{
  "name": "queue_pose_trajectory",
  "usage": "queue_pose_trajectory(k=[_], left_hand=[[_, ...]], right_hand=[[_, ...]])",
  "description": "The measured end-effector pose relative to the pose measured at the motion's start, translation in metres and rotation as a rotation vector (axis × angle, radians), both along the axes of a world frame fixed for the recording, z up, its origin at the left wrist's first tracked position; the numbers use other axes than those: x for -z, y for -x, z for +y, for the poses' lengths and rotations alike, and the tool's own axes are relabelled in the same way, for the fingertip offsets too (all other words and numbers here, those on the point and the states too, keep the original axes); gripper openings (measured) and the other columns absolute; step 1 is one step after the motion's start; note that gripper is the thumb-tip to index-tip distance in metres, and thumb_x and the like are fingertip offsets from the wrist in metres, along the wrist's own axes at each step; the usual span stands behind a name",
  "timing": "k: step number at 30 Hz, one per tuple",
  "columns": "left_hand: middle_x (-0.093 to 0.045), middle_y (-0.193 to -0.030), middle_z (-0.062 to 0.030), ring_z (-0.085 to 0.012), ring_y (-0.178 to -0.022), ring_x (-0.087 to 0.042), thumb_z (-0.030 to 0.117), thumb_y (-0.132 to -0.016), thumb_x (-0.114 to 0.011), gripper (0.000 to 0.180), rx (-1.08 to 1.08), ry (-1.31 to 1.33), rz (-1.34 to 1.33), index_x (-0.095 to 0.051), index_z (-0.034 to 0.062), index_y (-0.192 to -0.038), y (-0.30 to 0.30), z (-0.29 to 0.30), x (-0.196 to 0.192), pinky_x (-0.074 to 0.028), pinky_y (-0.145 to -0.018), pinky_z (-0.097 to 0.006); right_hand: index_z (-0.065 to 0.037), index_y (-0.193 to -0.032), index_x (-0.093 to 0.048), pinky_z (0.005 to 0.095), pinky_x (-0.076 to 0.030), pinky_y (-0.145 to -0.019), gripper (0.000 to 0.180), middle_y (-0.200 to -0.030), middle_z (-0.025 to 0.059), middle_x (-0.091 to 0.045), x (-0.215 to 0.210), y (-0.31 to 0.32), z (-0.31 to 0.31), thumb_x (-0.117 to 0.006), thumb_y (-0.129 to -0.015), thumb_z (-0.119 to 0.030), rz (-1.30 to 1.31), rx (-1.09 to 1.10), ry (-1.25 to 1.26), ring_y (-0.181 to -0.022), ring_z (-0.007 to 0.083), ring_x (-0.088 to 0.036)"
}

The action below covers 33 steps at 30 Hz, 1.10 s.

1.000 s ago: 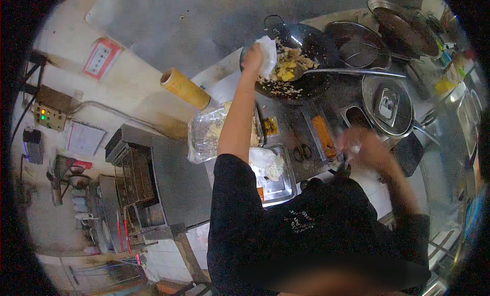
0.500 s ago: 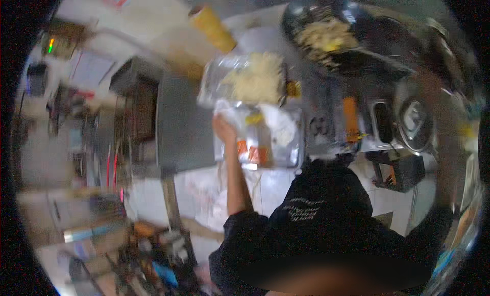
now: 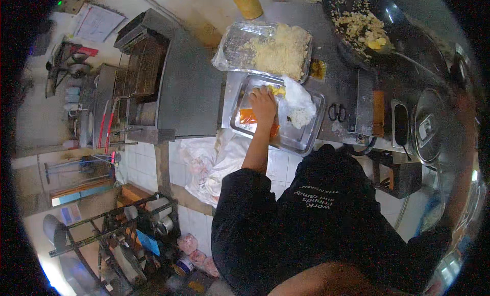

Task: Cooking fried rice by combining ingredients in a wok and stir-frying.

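Observation:
My left hand (image 3: 263,106) is over a shallow metal tray (image 3: 301,147), its fingers bent down and bunched. What lies under the fingertips is hidden. Yellow pieces (image 3: 278,90) are just beside them, and an orange packet (image 3: 248,116) lies by the palm. White plastic with white bits (image 3: 301,106) fills the tray's right side. At the far right my right hand (image 3: 462,103) is dim and close to the handle end of a long ladle (image 3: 416,64), apparently gripping it. The ladle's head rests in a wok (image 3: 334,43) among pale chopped food (image 3: 360,28) and a yellow lump.
Behind the tray, a clear plastic-lined container (image 3: 229,45) holds pale crumbly food (image 3: 286,48). Black-handled scissors (image 3: 337,112) lie right of the tray. A round metal lid (image 3: 429,125) is farther right. A yellow cylinder (image 3: 246,2) stands at the back; white sacks (image 3: 214,163) sit below.
My left hand has moved from the tray's left edge in over its middle, beside the yellow pieces. The whole view has turned and steadied. My right hand stays at the ladle's handle end.

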<state>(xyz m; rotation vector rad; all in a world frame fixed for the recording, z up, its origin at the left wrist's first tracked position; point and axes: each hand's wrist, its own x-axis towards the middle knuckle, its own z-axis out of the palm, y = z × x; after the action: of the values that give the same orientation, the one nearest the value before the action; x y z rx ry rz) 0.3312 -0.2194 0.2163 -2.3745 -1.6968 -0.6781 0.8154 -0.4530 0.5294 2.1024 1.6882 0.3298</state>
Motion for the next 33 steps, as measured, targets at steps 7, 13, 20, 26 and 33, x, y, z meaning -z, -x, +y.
queue_pose_trajectory(k=[7,13,20,26,33], left_hand=[[-0.053,-0.075,-0.0168,-0.0305,-0.071,-0.052,0.019,-0.083,-0.042,0.017,-0.004,0.115,-0.124,-0.051,0.0039,-0.081,0.018,0.022,0.015,-0.04,-0.063,-0.04],[-0.053,-0.074,-0.0231,-0.0384,-0.067,-0.049,0.013,-0.085,-0.036,0.024,0.008,0.176,-0.597,-0.051,-0.0043,-0.085,-0.019,0.048,-0.127,-0.038,-0.06,-0.043],[-0.059,-0.083,-0.0172,-0.034,-0.076,-0.056,0.019,-0.082,-0.039,0.024,0.695,-0.125,-0.27,-0.059,0.0064,-0.08,-0.219,0.076,-0.228,-0.045,-0.07,-0.042],[-0.059,-0.087,-0.0187,-0.0365,-0.077,-0.056,0.03,-0.084,-0.03,0.04,0.64,0.039,-0.068,-0.06,0.0035,-0.085,-0.31,0.098,-0.208,-0.044,-0.073,-0.045],[-0.057,-0.089,-0.0177,-0.0342,-0.086,-0.052,0.019,-0.083,-0.041,0.028,0.614,-0.049,-0.37,-0.057,0.0024,-0.098,-0.178,0.073,-0.239,-0.039,-0.076,-0.043]], right_hand=[[-0.007,-0.103,-0.054,0.0428,-0.044,-0.072,0.035,-0.092,0.0174,-0.059,0.0,-0.021,-0.022,-0.047,-0.077,-0.03,0.09,0.182,-0.116,-0.082,0.0345,-0.056],[-0.007,-0.1,-0.057,0.0425,-0.044,-0.075,0.03,-0.093,0.0175,-0.058,0.009,-0.011,-0.026,-0.056,-0.076,-0.025,-0.062,0.129,-0.263,-0.086,0.032,-0.056],[-0.006,-0.097,-0.057,0.0437,-0.044,-0.074,0.03,-0.092,0.0187,-0.058,-0.081,0.051,-0.005,-0.061,-0.069,-0.013,0.014,0.256,-0.263,-0.089,0.0329,-0.056],[-0.002,-0.092,-0.056,0.0402,-0.046,-0.074,0.023,-0.084,0.0195,-0.059,-0.105,0.064,0.033,-0.058,-0.072,-0.013,-0.083,0.275,-0.161,-0.085,0.0319,-0.057],[0.0,-0.087,-0.057,0.0428,-0.045,-0.073,0.026,-0.084,0.0209,-0.059,-0.054,0.01,0.023,-0.051,-0.077,-0.023,0.084,0.14,0.08,-0.08,0.0332,-0.058]])
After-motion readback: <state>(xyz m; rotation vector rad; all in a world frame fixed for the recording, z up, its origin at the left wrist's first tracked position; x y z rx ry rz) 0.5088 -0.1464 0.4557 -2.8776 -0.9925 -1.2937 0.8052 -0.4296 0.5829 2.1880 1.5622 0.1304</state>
